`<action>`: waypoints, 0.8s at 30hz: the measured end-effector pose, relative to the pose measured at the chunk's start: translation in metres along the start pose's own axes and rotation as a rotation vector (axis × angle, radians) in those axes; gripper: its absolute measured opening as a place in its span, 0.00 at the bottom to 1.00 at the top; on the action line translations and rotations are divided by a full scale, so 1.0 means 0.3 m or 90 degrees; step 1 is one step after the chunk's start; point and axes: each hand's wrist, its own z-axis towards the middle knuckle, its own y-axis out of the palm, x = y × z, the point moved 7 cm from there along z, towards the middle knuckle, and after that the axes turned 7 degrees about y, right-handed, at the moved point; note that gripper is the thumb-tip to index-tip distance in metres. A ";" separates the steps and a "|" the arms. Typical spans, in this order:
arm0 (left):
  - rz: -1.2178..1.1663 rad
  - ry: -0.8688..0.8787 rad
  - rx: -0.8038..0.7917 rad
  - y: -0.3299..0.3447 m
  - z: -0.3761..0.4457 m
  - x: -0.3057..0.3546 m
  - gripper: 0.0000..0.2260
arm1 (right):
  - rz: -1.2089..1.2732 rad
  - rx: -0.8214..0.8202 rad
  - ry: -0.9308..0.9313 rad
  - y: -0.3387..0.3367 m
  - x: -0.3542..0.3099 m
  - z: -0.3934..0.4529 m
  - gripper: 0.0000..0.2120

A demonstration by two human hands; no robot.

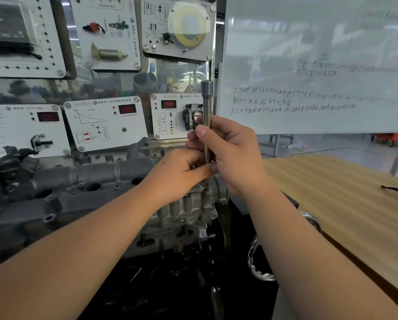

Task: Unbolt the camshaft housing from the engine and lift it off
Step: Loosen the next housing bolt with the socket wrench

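- The right hand (228, 153) curls its fingers and thumb round a long metal wrench (207, 116), which stands upright.
- The wrench's lower end meets the right end of the housing (115, 174), just below both hands.
- The left hand (181, 174) pinches the lower shaft of the wrench, fingertips touching the right hand.
- The grey housing lies across the top of the engine (181, 218), running from the left edge to the centre.
- Behind it stand white training panels (105, 123) with red digital displays and VW roundels; their printed text is too small to read.
- A whiteboard (320, 65) at upper right carries handwritten Chinese lines, too blurred to read.
- A wooden table (343, 192) sits at right.
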 end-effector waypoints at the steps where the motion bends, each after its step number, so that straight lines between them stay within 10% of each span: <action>1: -0.012 -0.005 0.001 0.000 -0.002 -0.004 0.15 | 0.013 -0.011 0.006 0.003 0.002 0.000 0.10; 24: 0.057 -0.010 -0.007 -0.001 -0.009 0.025 0.16 | 0.062 0.091 0.055 0.037 -0.062 0.053 0.16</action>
